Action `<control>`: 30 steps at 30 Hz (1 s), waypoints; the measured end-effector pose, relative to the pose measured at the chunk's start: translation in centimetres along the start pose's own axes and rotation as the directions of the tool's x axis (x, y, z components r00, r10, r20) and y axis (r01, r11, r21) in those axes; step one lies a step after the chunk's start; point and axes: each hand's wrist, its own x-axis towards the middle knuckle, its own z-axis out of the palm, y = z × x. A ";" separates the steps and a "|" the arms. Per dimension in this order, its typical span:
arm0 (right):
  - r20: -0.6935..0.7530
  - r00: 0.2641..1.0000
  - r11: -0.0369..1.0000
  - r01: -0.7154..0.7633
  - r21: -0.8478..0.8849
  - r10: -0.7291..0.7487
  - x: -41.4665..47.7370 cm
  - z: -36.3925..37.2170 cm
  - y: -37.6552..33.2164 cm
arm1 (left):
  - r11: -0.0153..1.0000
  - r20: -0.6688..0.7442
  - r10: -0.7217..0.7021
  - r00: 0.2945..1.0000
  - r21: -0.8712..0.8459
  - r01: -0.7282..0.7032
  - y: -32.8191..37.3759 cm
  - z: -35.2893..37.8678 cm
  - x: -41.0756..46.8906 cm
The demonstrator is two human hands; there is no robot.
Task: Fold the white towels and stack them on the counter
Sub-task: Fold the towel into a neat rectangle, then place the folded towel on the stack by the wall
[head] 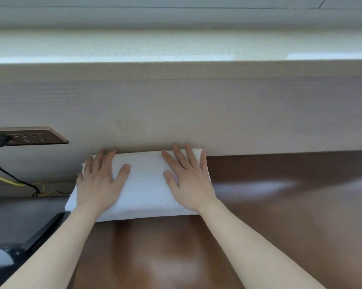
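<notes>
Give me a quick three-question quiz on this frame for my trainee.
1. True or false: the left hand and the right hand both lie flat, fingers straight, on the white towel.
2. Multiple choice: what sits in the outlet panel? A) a black plug B) a white charger C) nothing.
3. Short answer: on which side of the white towel, by the person's own sides, is the outlet panel?

Key: 1 true. 2 A. 3 left.
</notes>
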 end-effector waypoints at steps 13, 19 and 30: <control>0.007 1.000 1.000 -0.012 -0.007 0.012 -0.3 -0.1 -0.2 | 0.993 0.028 0.012 1.000 0.113 -0.015 0.1 0.0 -0.3; 0.000 1.000 1.000 -0.026 -0.003 0.026 -0.7 -0.7 -0.5 | 0.989 0.069 0.019 0.997 0.143 -0.029 0.6 -0.9 -0.3; -0.018 1.000 0.998 -0.013 -0.061 0.012 -2.2 -2.6 -2.3 | 0.962 -0.014 0.258 0.966 0.099 -0.255 5.1 -1.3 -5.1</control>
